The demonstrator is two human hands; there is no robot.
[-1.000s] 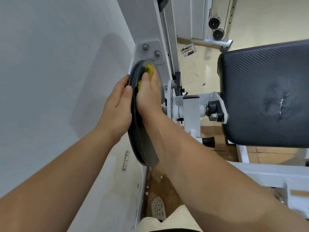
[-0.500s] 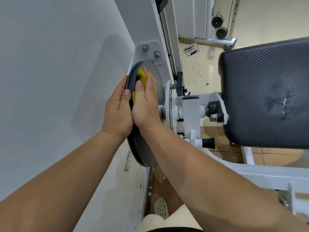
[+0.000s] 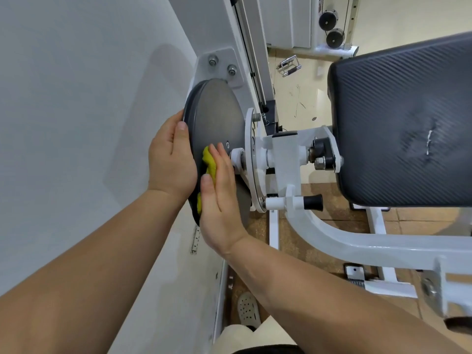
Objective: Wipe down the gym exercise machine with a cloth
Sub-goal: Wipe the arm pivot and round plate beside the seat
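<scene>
Beside the white wall (image 3: 76, 123), on the machine's grey disc (image 3: 217, 116), our right hand (image 3: 219, 200) presses a yellow cloth (image 3: 209, 162) flat near the hub (image 3: 236, 155), fingers straight. Our left hand (image 3: 171, 159) grips the disc's rim, fingers curled behind it.

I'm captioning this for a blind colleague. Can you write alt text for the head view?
The right hand presses a yellow cloth flat against a grey disc on a white gym machine, while the left hand grips the disc's rim. A black pad sits to the right.
</scene>
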